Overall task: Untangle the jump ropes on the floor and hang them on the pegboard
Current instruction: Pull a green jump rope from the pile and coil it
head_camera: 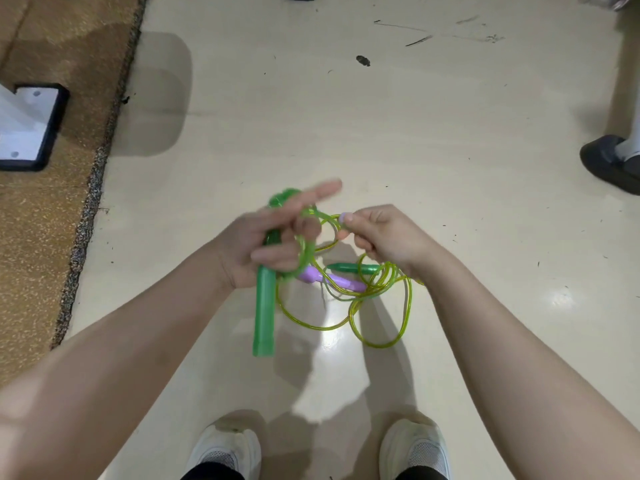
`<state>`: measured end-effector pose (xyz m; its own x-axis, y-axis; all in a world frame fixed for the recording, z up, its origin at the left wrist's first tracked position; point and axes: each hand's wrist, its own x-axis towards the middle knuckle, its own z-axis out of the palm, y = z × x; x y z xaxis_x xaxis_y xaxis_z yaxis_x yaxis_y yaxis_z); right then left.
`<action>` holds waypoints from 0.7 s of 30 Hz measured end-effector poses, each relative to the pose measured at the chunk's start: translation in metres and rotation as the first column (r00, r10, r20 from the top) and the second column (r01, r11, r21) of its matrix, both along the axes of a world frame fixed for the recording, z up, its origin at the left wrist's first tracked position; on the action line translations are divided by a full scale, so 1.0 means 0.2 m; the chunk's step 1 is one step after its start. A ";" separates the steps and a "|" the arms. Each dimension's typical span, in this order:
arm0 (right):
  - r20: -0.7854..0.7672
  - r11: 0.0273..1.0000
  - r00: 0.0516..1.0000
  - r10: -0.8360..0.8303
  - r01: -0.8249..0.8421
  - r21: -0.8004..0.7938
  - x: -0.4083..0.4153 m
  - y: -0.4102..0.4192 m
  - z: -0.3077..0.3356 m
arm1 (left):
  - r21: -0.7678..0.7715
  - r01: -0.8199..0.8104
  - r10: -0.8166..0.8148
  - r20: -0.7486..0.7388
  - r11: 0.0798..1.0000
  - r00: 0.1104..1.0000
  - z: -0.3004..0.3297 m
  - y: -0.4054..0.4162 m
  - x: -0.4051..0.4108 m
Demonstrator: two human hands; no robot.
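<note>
Left hand (266, 244): grips a green handle (265, 313), index finger extended. Right hand (384, 237): pinches a purple handle tip (345, 216); tangled cords (374, 306) hang beneath both.

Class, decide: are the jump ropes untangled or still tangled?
Tangled: yellow-green cords loop over each other around the purple handle, held between both hands.

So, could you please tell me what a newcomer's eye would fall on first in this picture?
First, the tangle of green jump ropes held up at the centre of the view above the shiny floor. The left hand grips a long green handle with cord looped over its fingers, while the right hand pinches a purple piece; a purple handle dangles between them.
</note>
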<state>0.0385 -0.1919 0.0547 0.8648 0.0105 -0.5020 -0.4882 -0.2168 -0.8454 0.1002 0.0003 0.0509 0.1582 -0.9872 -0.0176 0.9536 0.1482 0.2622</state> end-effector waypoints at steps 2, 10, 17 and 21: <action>-0.096 0.987 0.982 0.160 -0.162 -0.008 -0.04 0.03 -0.03 | 0.224 -0.288 0.296 -0.002 0.931 0.955 0.02 0.00 0.05; -0.133 0.757 0.746 0.653 -0.633 0.164 -0.01 0.12 0.25 | 0.736 -0.581 0.223 0.537 0.347 0.814 -0.11 0.01 -0.03; 0.248 0.991 0.959 -0.137 0.135 0.023 0.10 0.01 0.23 | 0.687 -0.145 -0.270 0.459 0.712 0.846 -0.02 -0.08 -0.15; 0.207 0.951 0.937 -0.283 0.302 -0.067 0.05 -0.01 0.02 | 0.393 0.123 -0.302 0.438 0.911 0.847 0.04 -0.07 -0.12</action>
<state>0.0495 -0.1945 0.0592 0.9023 -0.2976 -0.3118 -0.3724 -0.1740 -0.9116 0.0770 -0.0134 0.0598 0.0221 -0.9428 -0.3326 0.6900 -0.2264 0.6875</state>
